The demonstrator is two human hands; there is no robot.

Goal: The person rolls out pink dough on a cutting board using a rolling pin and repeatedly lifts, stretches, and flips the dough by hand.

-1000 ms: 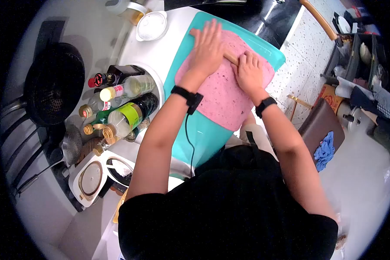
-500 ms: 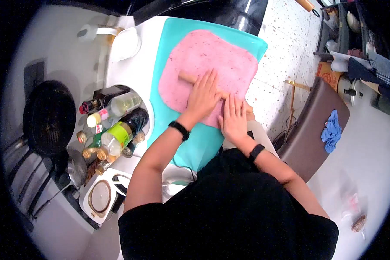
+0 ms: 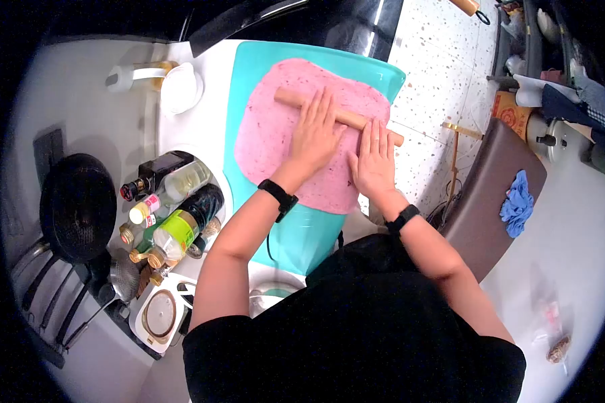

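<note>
A flat pink sheet of dough (image 3: pixel 269 134) with dark specks lies on a teal mat (image 3: pixel 302 235). Across the dough rests a wooden rolling pin (image 3: pixel 351 119), slanting down to the right, its right end past the dough's edge. My left hand (image 3: pixel 316 134) lies flat on the pin left of its middle, fingers stretched out. Nearer the right end, my right hand (image 3: pixel 375 164) rests with its fingers extended over the pin. Both palms are over the dough.
Several bottles (image 3: pixel 175 235) stand left of the mat, with a white lidded pot (image 3: pixel 181 88) behind them. A black pan (image 3: pixel 78 208) hangs at far left. A brown chair (image 3: pixel 487 195) holding a blue cloth (image 3: pixel 517 205) is on the right.
Since half a second ago, both hands and the rolling pin have moved away from my body over the dough. The view has shifted too, and more of the pin shows between my hands.
</note>
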